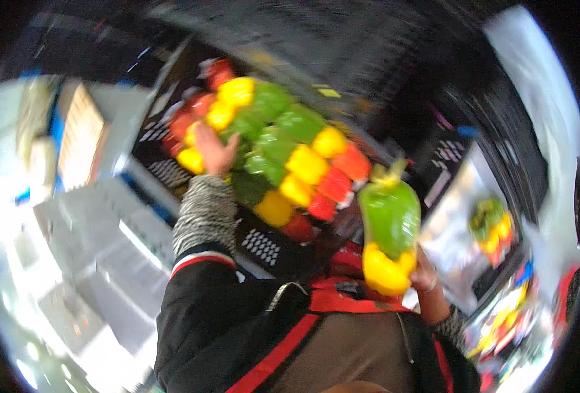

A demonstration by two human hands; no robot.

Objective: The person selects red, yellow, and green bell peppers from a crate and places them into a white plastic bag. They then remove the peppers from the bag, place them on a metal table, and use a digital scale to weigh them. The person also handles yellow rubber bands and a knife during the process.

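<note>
My left hand [213, 147] lies on the bell pepper packs [270, 147] in a black plastic crate [290, 258], fingers extended and thumb apart. The packs form rows of green, yellow and red peppers with a glossy, film-like wrap. Near my chest, my right hand [423, 272] grips another wrapped pepper pack [390, 216] from its right side. This pack shows green above and yellow below, with gathered film at its top. The hand's fingers are partly hidden behind it, and motion blurs the scene.
To the right, another black crate [437, 172] has a pale liner [452, 221] and one pepper pack [489, 221] in it. Colourful packaging [506, 314] lies at lower right. A brown cardboard box [81, 137] and grey box-like shapes [108, 255] are at left.
</note>
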